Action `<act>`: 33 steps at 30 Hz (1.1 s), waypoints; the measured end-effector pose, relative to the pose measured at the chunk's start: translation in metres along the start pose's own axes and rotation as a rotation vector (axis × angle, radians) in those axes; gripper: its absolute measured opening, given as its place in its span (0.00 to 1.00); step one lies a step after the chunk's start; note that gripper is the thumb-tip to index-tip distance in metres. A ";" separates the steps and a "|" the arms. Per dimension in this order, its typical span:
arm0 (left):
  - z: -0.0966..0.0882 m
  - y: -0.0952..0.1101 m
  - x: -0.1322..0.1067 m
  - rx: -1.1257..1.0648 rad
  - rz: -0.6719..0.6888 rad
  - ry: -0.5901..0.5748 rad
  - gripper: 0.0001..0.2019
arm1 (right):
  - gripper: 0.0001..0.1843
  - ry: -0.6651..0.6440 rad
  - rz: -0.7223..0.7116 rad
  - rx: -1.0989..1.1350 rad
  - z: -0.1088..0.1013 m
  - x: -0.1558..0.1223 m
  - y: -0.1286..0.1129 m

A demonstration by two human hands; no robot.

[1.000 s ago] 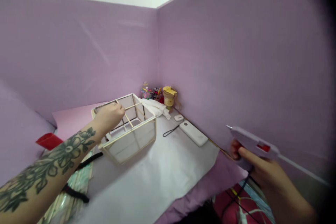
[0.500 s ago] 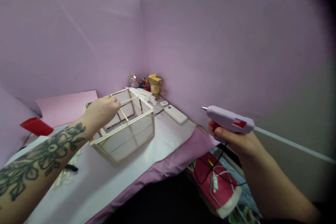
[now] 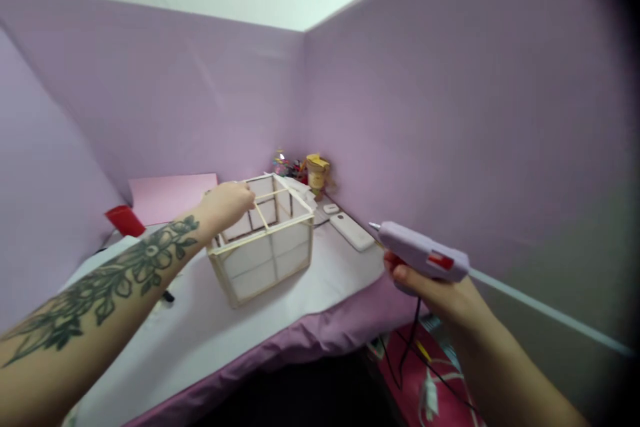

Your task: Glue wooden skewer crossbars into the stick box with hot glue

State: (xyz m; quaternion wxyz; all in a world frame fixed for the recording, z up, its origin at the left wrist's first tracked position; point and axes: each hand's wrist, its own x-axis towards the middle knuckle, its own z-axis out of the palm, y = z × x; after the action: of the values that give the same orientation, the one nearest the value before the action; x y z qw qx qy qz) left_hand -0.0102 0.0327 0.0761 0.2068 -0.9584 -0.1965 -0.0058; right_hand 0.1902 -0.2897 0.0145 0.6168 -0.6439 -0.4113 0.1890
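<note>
A box-shaped frame [image 3: 265, 267] of thin wooden sticks with white translucent panels stands on the table. Over its open top, my left hand [image 3: 230, 203] is closed with fingers pinched at the thin wooden sticks [image 3: 261, 215] that cross there; the fingertips are partly hidden. To the right, apart from the box, my right hand [image 3: 425, 283] grips a lilac glue gun [image 3: 423, 250] in the air. Its metal nozzle points left towards the box, and a long translucent glue stick [image 3: 545, 310] sticks out of its back.
A white power bank [image 3: 352, 232] and a small white case [image 3: 331, 209] lie behind the box. A yellow-topped cup [image 3: 316, 173] stands in the corner. Pink card [image 3: 173, 197] and a red piece [image 3: 125, 219] are at left. Cables hang over a red surface [image 3: 400, 373] below right.
The camera view has swung left and up, so a picture frame shows on the wall. The glue gun has come nearer to the box. My left hand stays at the sticks.
</note>
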 end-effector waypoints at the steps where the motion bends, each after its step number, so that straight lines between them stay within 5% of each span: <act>1: 0.002 -0.001 0.000 -0.060 -0.009 0.009 0.11 | 0.14 -0.074 -0.021 -0.011 0.012 0.008 0.001; 6: 0.013 -0.009 -0.004 -0.183 -0.055 0.046 0.11 | 0.15 -0.365 -0.095 -0.053 0.060 0.047 0.003; 14: 0.000 -0.026 -0.039 -0.512 -0.227 0.328 0.15 | 0.13 -0.296 -0.022 0.022 0.086 0.078 0.011; 21: -0.005 -0.004 -0.054 -0.577 -0.096 0.270 0.14 | 0.11 -0.260 -0.185 -0.131 0.083 0.099 0.029; 24: 0.003 -0.002 -0.044 -0.512 -0.046 0.224 0.18 | 0.11 -0.381 -0.269 -0.050 0.090 0.107 0.021; 33: 0.018 -0.006 -0.017 -0.337 0.017 -0.033 0.23 | 0.12 -0.424 -0.312 -0.047 0.096 0.107 0.009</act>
State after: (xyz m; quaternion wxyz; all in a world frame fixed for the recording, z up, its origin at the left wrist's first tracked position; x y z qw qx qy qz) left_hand -0.0296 0.0380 0.0606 0.0400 -0.9811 -0.1880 -0.0212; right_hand 0.1840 -0.1457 0.0184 0.5235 -0.5328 -0.6299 0.2128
